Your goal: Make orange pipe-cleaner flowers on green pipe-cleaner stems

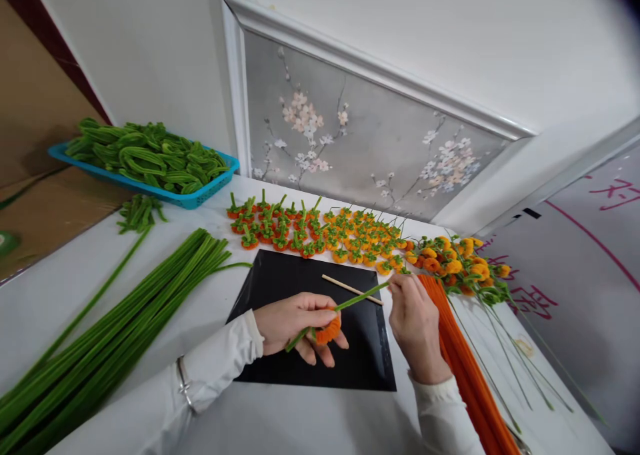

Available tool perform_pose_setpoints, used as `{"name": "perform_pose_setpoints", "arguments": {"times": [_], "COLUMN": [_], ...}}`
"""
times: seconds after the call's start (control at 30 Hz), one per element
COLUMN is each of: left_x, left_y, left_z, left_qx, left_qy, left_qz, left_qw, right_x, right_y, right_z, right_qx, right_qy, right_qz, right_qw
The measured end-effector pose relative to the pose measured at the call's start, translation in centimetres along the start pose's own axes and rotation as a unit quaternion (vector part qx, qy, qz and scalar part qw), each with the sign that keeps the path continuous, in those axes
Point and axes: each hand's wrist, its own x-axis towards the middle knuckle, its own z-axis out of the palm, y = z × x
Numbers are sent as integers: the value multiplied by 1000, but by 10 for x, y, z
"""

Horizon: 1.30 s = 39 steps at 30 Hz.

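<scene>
Over a black mat (310, 368), my left hand (300, 322) pinches an orange pipe-cleaner flower head (329, 332) between thumb and fingers. A green pipe cleaner (361, 298) runs from that flower up to the right, with a short green end poking out at lower left. My right hand (415, 325) is closed, its fingertips pinching the far end of the green pipe cleaner. Behind the hands, a thin wooden stick (350, 288) lies slanted across the mat's upper right.
Rows of orange flower heads (280, 228) and yellow ones (360, 235) line the wall side. Stemmed flowers (465, 262) and orange pipe cleaners (460, 355) lie right. Green pipe cleaners (125, 315) lie left, below a blue basket (190, 198) of folded green pieces.
</scene>
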Motion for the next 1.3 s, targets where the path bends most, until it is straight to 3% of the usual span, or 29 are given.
{"name": "perform_pose_setpoints", "arguments": {"times": [0.1,0.17,0.3,0.4,0.47,0.63,0.93,1.3], "left_x": [0,2,8,10,10,8,6,5], "left_y": [1,1,1,1,1,3,3,9], "left_z": [-3,-4,-4,-2,1,0,-9,-6], "left_qx": [31,71,141,134,119,126,113,123], "left_qy": [35,77,138,140,139,140,114,208], "left_qz": [38,70,103,103,103,93,26,118], "left_qw": [998,992,975,976,978,978,987,963], "right_x": [-2,-3,-2,0,-2,-10,-13,-10], "right_y": [11,14,5,-14,-28,-45,-45,-31], "right_z": [-7,-10,-13,-8,0,18,12,-2], "right_qx": [-19,-5,23,14,21,20,50,89], "right_qy": [5,-35,-82,-84,-133,-176,-183,-178], "right_qz": [30,38,0,-58,-91,-71,-35,15], "right_qw": [999,999,996,995,987,982,981,980]}}
